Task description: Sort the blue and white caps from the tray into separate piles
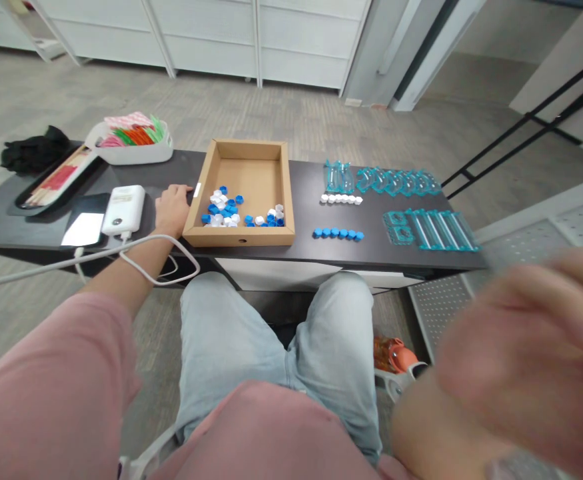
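Observation:
My left hand (172, 208) rests on the dark table (301, 250), its fingers curled against the left wall of a shallow cardboard box (244, 235). Inside the box lie several blue and white caps (224, 209). My right hand (526, 347) is raised close to the camera at the lower right, blurred by motion, and its fingers cannot be made out. Right of the box are a row of white caps (341, 199), a row of blue caps (338, 233) and groups of clear teal tubes (438, 230).
A white power bank (124, 209) with a cable sits beside a phone (85, 225) left of my hand. Further left are a black tray (54, 183), a white basket of coloured items (134, 140) and a black cloth (31, 152). My knees are below the table edge.

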Motion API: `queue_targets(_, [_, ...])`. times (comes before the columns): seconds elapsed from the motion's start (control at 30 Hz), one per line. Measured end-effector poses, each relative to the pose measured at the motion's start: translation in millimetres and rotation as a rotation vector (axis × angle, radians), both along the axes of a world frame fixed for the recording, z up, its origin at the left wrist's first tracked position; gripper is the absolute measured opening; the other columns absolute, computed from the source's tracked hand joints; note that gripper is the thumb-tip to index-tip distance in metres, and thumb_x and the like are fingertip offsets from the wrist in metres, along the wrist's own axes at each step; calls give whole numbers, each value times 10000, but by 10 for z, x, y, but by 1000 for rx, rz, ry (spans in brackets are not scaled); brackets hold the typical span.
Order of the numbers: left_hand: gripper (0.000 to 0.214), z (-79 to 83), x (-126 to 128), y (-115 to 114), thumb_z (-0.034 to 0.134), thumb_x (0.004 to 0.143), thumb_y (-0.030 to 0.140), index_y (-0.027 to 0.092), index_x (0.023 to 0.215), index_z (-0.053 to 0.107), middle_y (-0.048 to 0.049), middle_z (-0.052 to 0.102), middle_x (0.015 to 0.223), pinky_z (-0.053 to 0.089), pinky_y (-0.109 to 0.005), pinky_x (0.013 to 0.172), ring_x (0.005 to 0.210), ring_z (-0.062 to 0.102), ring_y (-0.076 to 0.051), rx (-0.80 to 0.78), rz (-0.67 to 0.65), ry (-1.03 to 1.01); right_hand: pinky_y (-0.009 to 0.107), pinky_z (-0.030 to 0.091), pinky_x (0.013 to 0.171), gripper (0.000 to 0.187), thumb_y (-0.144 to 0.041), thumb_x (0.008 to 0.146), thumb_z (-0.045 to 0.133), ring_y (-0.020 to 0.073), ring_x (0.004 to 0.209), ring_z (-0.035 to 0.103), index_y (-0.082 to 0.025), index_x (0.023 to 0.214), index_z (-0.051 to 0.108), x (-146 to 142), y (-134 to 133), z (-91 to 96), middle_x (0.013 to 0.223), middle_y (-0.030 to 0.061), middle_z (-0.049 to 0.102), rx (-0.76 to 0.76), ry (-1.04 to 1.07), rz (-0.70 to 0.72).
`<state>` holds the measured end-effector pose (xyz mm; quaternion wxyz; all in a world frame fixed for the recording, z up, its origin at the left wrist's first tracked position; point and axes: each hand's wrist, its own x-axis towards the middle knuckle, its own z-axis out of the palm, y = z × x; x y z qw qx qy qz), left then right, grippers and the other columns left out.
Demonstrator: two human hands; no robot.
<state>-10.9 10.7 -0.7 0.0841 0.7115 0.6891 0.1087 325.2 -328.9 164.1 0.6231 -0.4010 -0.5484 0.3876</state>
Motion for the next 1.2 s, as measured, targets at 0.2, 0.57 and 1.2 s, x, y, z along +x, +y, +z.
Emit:
queue_targets(0.2, [745,-46,-26,83,331,1082,401,117,1700,635,-302,569,1783,443,-676,1344,1606,546,-499,-5,31,53,326,599,750,241,-283,929,944,173,808,560,-350,1008,727,-43,253,-285,1006,-22,609,80,764,-350])
queue_targets(0.57, [818,-35,-42,111,276,1049,508,218,1746,591,-267,537,1818,425,-666,1377,1649,517,-483,-38,56,83,313,584,690,423,-213,814,985,187,856,596,-345,978,619,16,327,-499,1070,-22,635,31,731,-275])
queue_targets(1.2, [594,-15,0,8,399,1130,346,206,1639,670,-257,594,1761,442,-607,1335,1596,568,-443,20,14,16,365,631,655,391,-280,627,1144,243,912,694,-315,833,814,301,88,-1678,1125,88,732,-199,464,-324])
